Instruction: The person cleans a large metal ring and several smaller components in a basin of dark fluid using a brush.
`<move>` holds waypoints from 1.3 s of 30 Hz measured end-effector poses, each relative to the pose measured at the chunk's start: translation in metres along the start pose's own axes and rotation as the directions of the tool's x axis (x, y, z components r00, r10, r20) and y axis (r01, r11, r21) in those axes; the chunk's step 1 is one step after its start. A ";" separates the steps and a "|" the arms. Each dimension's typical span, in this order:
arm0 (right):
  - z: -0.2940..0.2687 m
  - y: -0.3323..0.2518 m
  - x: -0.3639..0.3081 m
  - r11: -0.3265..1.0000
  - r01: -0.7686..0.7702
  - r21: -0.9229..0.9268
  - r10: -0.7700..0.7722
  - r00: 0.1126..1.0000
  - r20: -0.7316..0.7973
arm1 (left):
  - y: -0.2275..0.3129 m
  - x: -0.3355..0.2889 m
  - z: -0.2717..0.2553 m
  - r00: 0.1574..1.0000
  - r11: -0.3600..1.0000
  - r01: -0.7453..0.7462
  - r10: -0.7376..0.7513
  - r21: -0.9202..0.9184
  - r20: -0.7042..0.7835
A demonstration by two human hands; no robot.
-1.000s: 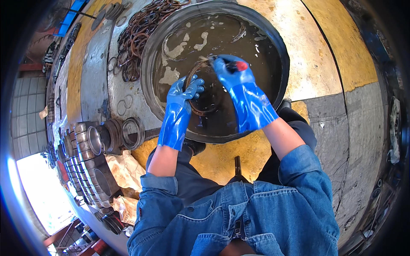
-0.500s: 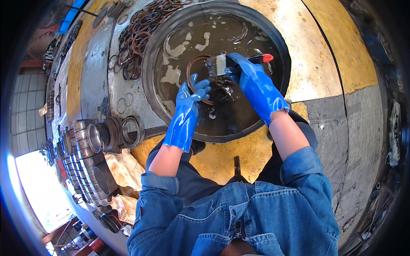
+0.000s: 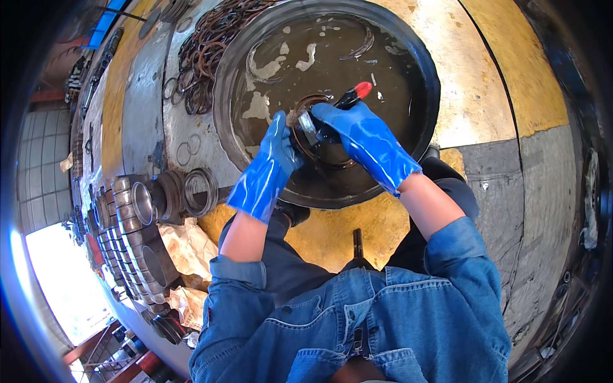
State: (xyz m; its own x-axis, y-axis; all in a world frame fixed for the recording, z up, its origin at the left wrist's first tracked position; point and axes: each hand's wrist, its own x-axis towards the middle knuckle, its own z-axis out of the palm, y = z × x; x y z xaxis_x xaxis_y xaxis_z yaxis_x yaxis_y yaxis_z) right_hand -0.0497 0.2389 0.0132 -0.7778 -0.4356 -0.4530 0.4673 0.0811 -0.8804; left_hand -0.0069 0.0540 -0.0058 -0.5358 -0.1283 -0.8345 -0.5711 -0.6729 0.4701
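Over a round dark basin (image 3: 225,108) of murky liquid, both my hands wear blue rubber gloves. My left hand (image 3: 276,153) grips the left side of a brown metal ring (image 3: 338,166), its fingers partly hidden behind the ring. In my right hand (image 3: 367,137) is a paintbrush, closed around its black handle with the red end (image 3: 363,89) pointing up and away. The brush's metal band (image 3: 308,127) lies across the ring's left side, close to my left fingers. Its bristles touch or nearly touch the ring there; exact contact is hard to make out.
A heap of rusty rings (image 3: 211,48) lies left of the basin, beside a few thin loose rings (image 3: 185,152). Stacked metal cylinders (image 3: 124,210), coiled rings (image 3: 200,191) and brown paper (image 3: 186,246) stand nearer at left. Metal plates (image 3: 491,185) cover the floor at right.
My right hand has brought the brush left and nearer, onto the ring's left side, and its handle now tilts more upward. My left hand has turned, with its fingers now mostly behind the ring.
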 end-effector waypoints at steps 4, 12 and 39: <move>0.022 0.004 0.000 0.950 -0.013 -0.312 0.029 0.999 0.045 | 0.004 0.006 -0.015 0.970 0.943 -0.216 0.179 0.251 0.162; 0.034 0.012 -0.031 0.686 0.076 -0.724 -0.015 0.996 0.091 | -0.001 0.036 -0.027 0.929 0.913 -0.299 0.212 0.277 0.303; 0.020 0.014 -0.012 0.633 -0.006 -0.774 0.051 0.998 0.034 | 0.007 0.058 -0.045 0.928 0.963 -0.260 0.229 0.070 0.295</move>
State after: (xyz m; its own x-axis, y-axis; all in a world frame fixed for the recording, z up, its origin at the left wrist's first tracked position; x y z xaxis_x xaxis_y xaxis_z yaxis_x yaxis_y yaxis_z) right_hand -0.0249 0.2271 0.0088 -0.7386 -0.4608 -0.4920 -0.0245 0.7478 -0.6635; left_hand -0.0140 0.0093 -0.0641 -0.8114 -0.0584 -0.5816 -0.4541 -0.5635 0.6901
